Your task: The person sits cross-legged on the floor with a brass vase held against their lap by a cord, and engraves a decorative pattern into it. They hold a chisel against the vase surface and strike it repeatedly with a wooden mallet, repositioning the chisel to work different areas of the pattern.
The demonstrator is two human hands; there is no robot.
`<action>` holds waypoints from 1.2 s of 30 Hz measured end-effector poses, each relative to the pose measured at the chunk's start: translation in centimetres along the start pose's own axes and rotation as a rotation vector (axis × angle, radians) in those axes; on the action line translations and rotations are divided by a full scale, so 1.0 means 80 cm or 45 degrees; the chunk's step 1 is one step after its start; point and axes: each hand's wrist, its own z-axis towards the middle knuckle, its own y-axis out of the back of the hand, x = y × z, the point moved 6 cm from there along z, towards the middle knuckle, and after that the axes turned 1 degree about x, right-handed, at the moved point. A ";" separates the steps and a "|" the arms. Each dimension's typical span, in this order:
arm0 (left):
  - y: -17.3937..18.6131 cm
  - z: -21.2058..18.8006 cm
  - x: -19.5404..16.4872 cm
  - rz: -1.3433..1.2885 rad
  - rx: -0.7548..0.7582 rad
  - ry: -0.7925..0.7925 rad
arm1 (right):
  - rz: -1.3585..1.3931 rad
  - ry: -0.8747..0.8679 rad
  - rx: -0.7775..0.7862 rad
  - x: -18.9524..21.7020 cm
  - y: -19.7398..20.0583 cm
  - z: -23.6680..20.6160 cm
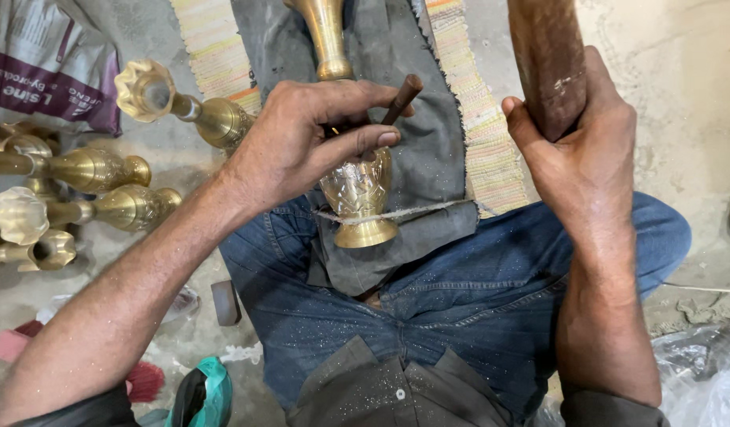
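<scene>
A dusty concrete floor (681,111) is seen, with a striped woven mat (483,126) and grey cloth (436,150) spread over it. A brass vase (357,198) is laid across the lap, its long axis running away, base nearest. A thin rod (402,98) is pinched by the left hand (301,142); a wooden mallet (548,63) is gripped by the right hand (582,150). A white-and-purple sack (49,59) lies far left.

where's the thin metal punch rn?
Head view, centre: the punch is pinched in the left hand, tip down on the brass vase lying on the grey cloth.
</scene>
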 end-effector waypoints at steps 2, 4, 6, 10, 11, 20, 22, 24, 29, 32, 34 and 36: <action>0.000 0.001 -0.003 -0.010 -0.007 -0.025 | -0.107 -0.077 0.063 -0.008 -0.003 -0.001; 0.000 0.000 -0.006 0.021 -0.010 -0.054 | -0.328 -0.299 0.219 -0.023 -0.010 -0.005; 0.002 -0.001 -0.007 0.030 -0.019 -0.044 | -0.450 -0.130 0.208 -0.013 -0.012 -0.005; 0.003 -0.001 -0.004 -0.002 -0.015 0.009 | -0.058 -0.129 0.100 -0.012 -0.012 -0.001; 0.004 -0.001 -0.003 -0.006 -0.011 0.012 | -0.244 -0.083 0.141 -0.010 -0.013 0.001; 0.006 -0.008 -0.001 0.028 -0.036 -0.008 | -0.355 0.003 0.177 0.005 -0.010 0.012; 0.005 -0.009 -0.001 -0.006 -0.041 -0.025 | 0.025 -0.085 0.072 0.004 -0.005 0.013; 0.005 -0.010 -0.001 0.018 -0.050 -0.028 | -0.415 0.058 0.198 0.013 -0.011 0.013; 0.007 -0.010 0.000 -0.028 -0.072 -0.021 | -0.218 -0.226 0.134 -0.010 -0.012 0.012; 0.006 -0.008 0.002 -0.045 -0.039 0.011 | 0.018 0.034 -0.024 0.001 -0.006 0.010; 0.007 -0.008 0.000 -0.065 -0.040 -0.024 | 0.019 0.008 -0.027 -0.003 -0.004 0.008; 0.007 -0.007 0.000 -0.047 -0.037 -0.053 | -0.309 0.061 0.131 0.000 -0.010 0.005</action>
